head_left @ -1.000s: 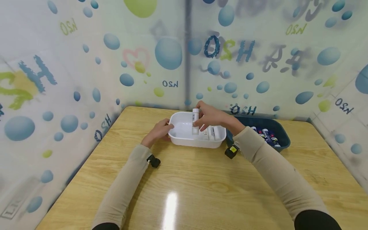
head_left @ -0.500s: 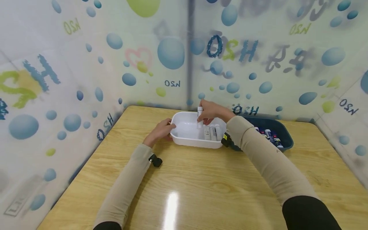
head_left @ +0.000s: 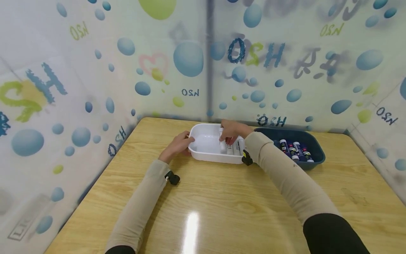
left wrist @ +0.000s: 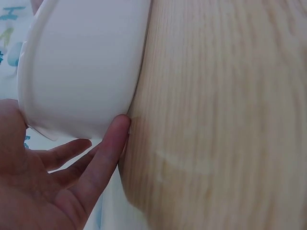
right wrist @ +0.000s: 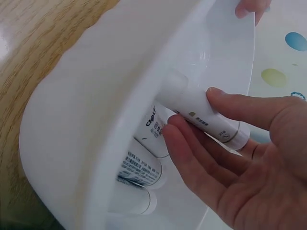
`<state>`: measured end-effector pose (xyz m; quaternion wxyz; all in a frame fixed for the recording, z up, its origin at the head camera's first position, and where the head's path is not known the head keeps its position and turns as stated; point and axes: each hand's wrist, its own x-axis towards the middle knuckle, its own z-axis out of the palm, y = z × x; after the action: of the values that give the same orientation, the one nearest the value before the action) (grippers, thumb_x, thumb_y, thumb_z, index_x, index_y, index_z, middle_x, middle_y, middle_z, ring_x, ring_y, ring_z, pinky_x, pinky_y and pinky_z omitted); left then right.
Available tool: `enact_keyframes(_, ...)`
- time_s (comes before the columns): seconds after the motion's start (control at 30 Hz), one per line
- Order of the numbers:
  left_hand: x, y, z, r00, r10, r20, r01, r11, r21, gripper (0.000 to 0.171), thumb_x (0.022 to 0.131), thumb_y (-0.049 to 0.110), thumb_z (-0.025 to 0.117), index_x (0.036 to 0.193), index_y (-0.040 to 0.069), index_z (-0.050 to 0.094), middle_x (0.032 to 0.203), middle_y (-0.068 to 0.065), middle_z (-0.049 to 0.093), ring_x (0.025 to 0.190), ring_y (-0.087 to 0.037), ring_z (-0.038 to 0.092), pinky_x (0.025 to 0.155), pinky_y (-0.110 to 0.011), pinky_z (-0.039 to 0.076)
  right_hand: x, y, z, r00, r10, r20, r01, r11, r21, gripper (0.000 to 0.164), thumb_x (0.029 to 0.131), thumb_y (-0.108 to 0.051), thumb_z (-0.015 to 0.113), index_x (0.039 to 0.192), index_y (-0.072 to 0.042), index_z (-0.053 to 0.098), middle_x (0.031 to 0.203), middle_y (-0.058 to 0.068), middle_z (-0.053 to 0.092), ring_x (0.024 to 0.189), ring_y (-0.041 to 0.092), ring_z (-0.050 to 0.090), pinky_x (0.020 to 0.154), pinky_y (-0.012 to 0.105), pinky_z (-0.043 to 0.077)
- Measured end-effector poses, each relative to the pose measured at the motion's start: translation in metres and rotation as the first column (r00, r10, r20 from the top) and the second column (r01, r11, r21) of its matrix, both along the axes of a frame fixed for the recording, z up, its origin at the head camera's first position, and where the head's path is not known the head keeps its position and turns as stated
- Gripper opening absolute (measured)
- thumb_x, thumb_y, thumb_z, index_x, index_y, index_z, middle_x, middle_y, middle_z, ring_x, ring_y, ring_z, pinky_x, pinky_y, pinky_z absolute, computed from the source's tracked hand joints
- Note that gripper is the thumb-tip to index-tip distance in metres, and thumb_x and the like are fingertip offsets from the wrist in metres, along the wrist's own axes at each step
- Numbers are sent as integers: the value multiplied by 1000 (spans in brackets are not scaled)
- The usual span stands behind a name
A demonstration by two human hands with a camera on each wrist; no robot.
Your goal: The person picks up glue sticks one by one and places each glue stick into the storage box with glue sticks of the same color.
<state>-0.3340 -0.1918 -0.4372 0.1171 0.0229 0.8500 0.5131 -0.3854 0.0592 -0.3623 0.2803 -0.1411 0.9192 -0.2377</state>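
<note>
A white plastic basin (head_left: 206, 156) stands near the back of the table. My left hand (head_left: 179, 144) grips its left end, thumb at the rim and fingers against the outer wall; a fingertip touches its base in the left wrist view. My right hand (head_left: 233, 129) is inside the basin, holding a white glue stick (right wrist: 199, 110) between thumb and fingers. It leans toward the near wall. Several similar white glue sticks, one glue stick (right wrist: 141, 167) with printed text among them, lie side by side to its right, partly hidden by the basin wall.
Right of the white basin stands a dark teal basin (head_left: 317, 157) with several dark blue sticks (head_left: 296, 148) with white caps inside. The wooden table (head_left: 222, 204) stretches toward me. A patterned curtain (head_left: 190, 106) closes off the back.
My right hand has lowered the glue stick from upright above the basin down beside the others, moving slightly right. My left hand keeps its grip on the basin.
</note>
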Motion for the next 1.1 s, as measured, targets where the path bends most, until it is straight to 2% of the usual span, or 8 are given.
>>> enact_keyframes(0.17,0,-1,0,1000,-1,0,1,1000,-14,47,106,27,49,146,3,46,139,-25,56,98,-31,68,70,-36,67,2,-2,-4,999,-27,-18,27,1000,2,48,98,-17,71,135,-4,43,101,13,67,85,22,69,78,33,65)
enact_keyframes(0.3,0,-1,0,1000,-6,0,6,1000,-22,47,106,27,49,146,3,46,140,-25,56,99,-31,67,69,-36,67,3,-2,-5,999,-20,-28,21,999,29,46,97,-20,72,132,-5,46,101,11,65,83,20,66,77,32,64)
enact_keyframes(0.57,-1,-2,0,1000,-12,4,12,1000,-11,48,107,25,48,147,1,45,142,-26,53,100,-31,66,71,-37,67,1,0,-8,998,-27,-52,32,995,94,44,94,-25,76,127,-7,53,99,7,58,76,17,54,61,23,54)
enact_keyframes(0.87,2,1,0,1000,-16,1,16,1000,-15,48,105,24,48,146,0,45,141,-27,54,101,-32,68,71,-38,67,1,5,-20,999,-41,6,40,991,125,51,96,-30,73,138,-8,54,92,4,56,77,17,52,65,24,47)
enact_keyframes(1.1,-1,3,-2,1000,-19,-8,19,1000,-15,47,106,25,48,145,0,46,140,-27,54,103,-34,68,71,-38,67,0,9,-25,999,-35,30,31,994,109,48,96,-30,71,135,-8,54,86,2,54,73,15,50,63,24,47)
